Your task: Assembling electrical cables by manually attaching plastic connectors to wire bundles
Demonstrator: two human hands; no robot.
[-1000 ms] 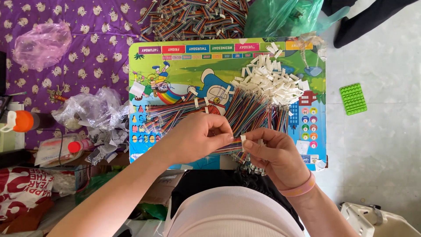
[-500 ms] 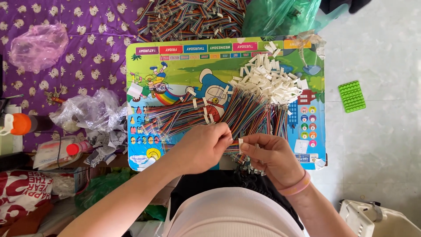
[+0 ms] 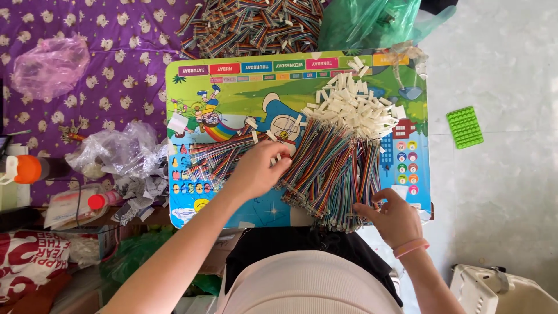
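In the head view, a large fan of rainbow ribbon cables (image 3: 337,168) is seen at the centre of the frame, spread on a colourful cartoon board (image 3: 232,93). The long axis of the cables runs from upper right to lower left, with white connectors (image 3: 354,107) piled at the upper ends and bare ends pointing toward the lower edge. A smaller bundle of cables (image 3: 218,160) lies left of centre, its axis nearly horizontal. The left hand (image 3: 258,171) is laid between the 2 groups, fingers curled and pinching at the right end of the smaller bundle. The right hand (image 3: 395,218) is placed at the lower right of the fan, fingers loosely bent, fingertips touching the cable ends; a firm pinch cannot be told. The right hand is nearer the fan.
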